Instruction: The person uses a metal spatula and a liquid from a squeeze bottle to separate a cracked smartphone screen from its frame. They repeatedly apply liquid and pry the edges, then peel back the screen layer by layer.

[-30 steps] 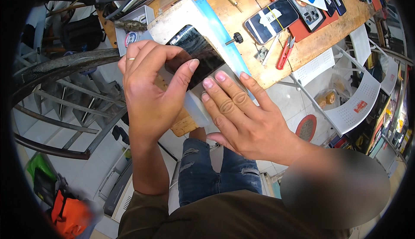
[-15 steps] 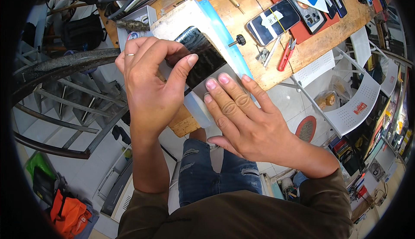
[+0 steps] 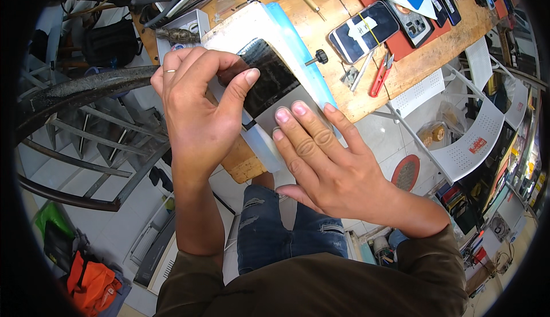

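A dark, glossy phone screen (image 3: 268,71) lies on a grey flat plate (image 3: 282,103) on top of a white and light-blue bench device (image 3: 235,26) with a black knob (image 3: 321,57). At the screen's left edge, my left hand (image 3: 197,108) is curled, thumb and fingertips close together over the glass. Whatever they pinch is too thin or hidden to make out. My right hand (image 3: 335,165) lies with outstretched fingers on the plate at the near end of the screen, its thumb apart below.
On the wooden bench (image 3: 366,102) at right lie a phone with a rubber band (image 3: 364,30), a red-handled cutter (image 3: 381,76) and a thin metal tool. Several phones rest on a red mat (image 3: 401,48). A white box (image 3: 197,19) stands at left, near a dark curved metal bar (image 3: 86,85).
My left hand has shifted very slightly to the left at the screen's edge. The right hand stays on the plate, its fingers a touch lower.
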`<state>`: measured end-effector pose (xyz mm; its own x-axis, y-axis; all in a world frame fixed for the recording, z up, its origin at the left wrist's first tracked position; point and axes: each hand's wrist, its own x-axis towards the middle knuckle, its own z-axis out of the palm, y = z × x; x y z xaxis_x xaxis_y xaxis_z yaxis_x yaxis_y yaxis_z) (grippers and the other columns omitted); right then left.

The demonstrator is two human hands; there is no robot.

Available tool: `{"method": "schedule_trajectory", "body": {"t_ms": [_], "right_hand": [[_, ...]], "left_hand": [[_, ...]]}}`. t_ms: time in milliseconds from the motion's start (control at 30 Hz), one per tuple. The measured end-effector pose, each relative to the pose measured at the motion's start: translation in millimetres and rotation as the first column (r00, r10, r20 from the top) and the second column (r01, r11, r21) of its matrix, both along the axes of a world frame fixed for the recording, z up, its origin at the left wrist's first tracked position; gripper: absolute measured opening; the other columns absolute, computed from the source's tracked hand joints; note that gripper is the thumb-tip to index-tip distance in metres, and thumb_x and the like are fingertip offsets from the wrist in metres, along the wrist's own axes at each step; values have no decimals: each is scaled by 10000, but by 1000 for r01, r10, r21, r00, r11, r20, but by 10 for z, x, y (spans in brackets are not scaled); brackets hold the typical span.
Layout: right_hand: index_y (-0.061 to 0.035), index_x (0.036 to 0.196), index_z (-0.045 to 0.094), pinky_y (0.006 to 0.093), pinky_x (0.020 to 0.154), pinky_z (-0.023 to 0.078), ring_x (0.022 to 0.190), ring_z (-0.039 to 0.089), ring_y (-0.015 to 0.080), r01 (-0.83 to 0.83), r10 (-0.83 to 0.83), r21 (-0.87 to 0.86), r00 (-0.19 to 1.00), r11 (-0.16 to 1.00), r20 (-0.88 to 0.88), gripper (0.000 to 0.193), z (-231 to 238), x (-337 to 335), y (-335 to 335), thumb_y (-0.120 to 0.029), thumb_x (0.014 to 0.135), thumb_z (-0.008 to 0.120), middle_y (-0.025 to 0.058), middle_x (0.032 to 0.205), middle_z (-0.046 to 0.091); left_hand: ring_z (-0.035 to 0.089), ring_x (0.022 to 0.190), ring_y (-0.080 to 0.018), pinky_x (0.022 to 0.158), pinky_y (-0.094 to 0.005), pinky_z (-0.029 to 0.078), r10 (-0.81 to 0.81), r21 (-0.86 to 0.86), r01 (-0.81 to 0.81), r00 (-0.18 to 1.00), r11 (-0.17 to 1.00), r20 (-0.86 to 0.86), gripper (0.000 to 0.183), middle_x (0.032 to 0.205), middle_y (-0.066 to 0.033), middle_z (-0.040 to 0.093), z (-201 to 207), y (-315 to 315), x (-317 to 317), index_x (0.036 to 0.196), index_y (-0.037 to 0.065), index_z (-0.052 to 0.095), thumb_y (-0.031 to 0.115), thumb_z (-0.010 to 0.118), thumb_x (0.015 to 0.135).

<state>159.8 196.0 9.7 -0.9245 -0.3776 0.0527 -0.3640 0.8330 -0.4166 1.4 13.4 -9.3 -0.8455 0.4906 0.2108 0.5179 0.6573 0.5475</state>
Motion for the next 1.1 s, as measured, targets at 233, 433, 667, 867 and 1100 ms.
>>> {"method": "schedule_trajectory", "body": {"t_ms": [233,433,667,867,1100], "right_hand": [[67,1433,668,617,1287,350,1543,493,427,3,-3,6,1000,1000,-4,737,-6,8,-5,-512,979,707,279,1574,590],[67,1440,664,619,1286,350,1548,486,427,5,-5,2,1000,1000,4,737,-7,16,-9,-508,980,707,284,1586,577],[70,1443,658,626,1280,353,1552,482,425,3,-3,6,1000,1000,20,742,1,13,-12,-507,979,710,287,1590,571],[69,1445,656,627,1275,359,1549,485,427,5,-5,3,1000,1000,26,743,11,11,-11,-502,974,719,287,1586,574],[67,1448,654,630,1272,360,1549,487,423,4,-4,15,1000,1000,24,750,19,17,-9,-504,968,731,282,1591,570]], "left_hand": [[590,1044,-233,1038,-418,339,13,-2,-13,1000,1000,-4,163,867,6,697,11,10,-31,926,102,783,207,893,868],[592,1047,-222,1045,-384,359,12,-38,-12,1000,999,-3,201,897,-3,719,43,5,-44,952,55,755,175,901,886],[595,1039,-220,1036,-381,364,12,-48,-13,1000,999,-8,202,898,-9,722,55,-3,-81,944,51,759,180,902,886],[603,1054,-227,1044,-416,354,20,-17,-20,1000,1000,-9,160,856,12,703,34,-8,-119,932,95,783,203,889,883],[600,1039,-224,1043,-418,355,29,-11,-29,999,1000,-17,172,856,15,704,22,-18,-143,932,94,781,215,893,886]]}}
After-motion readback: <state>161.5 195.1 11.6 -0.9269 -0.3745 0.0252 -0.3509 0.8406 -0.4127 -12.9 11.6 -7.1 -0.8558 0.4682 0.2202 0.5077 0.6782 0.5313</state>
